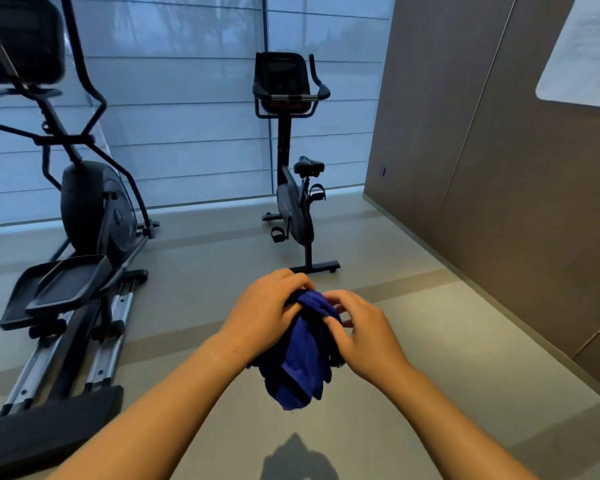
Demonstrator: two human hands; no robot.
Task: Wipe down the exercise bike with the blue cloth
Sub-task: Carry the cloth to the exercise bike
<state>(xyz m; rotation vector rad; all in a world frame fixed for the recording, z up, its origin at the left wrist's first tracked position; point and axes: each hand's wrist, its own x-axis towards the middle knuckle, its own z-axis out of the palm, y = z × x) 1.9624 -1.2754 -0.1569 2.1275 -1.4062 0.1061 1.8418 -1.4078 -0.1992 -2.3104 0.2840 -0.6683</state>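
The black exercise bike stands upright ahead of me near the window, its console and handlebars at the top and its saddle facing right. A bunched blue cloth hangs in the air between my hands, well short of the bike. My left hand grips the cloth's top from the left. My right hand pinches its upper edge from the right. The cloth's lower part dangles free above the floor.
A black elliptical trainer fills the left side, its long rails reaching toward me. A brown panelled wall runs along the right. Shaded windows lie behind both machines. Grey floor separates me from the bike.
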